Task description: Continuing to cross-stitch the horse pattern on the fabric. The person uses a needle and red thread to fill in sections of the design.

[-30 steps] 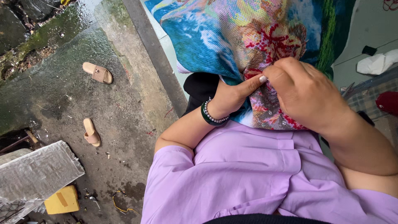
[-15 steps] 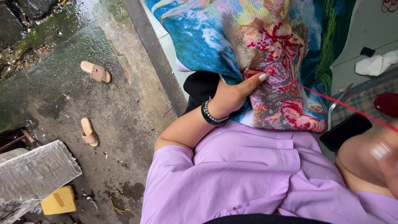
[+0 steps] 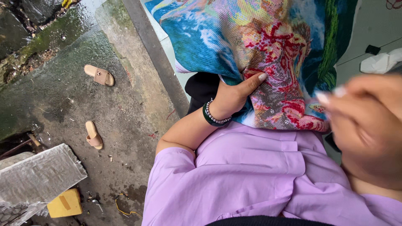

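Head view, looking down over a lilac shirt: the landmark is the embroidered cloth, a stitched canvas in blue, red, yellow and green that lies across the person's lap and spreads toward the top edge of the picture.

Left hand: it is closed on the lower edge of the embroidered cloth, with the thumb pressed flat on the stitched face and the other fingers hidden beneath the fabric. A dark bangle and a beaded bracelet sit on the wrist just below the cloth's edge.

Right hand: it is raised close to the camera, to the right of the cloth and apart from it. It is blurred. The fingertips appear drawn together, but whether they grip anything cannot be told.

Surroundings: left of the cloth is wet concrete ground. One tan sandal lies on it well left of the cloth, and a second sandal lies nearer the camera. A grey wrapped slab and a yellow block sit at the lower left, far from the cloth. A white crumpled item lies beyond the cloth's right edge.
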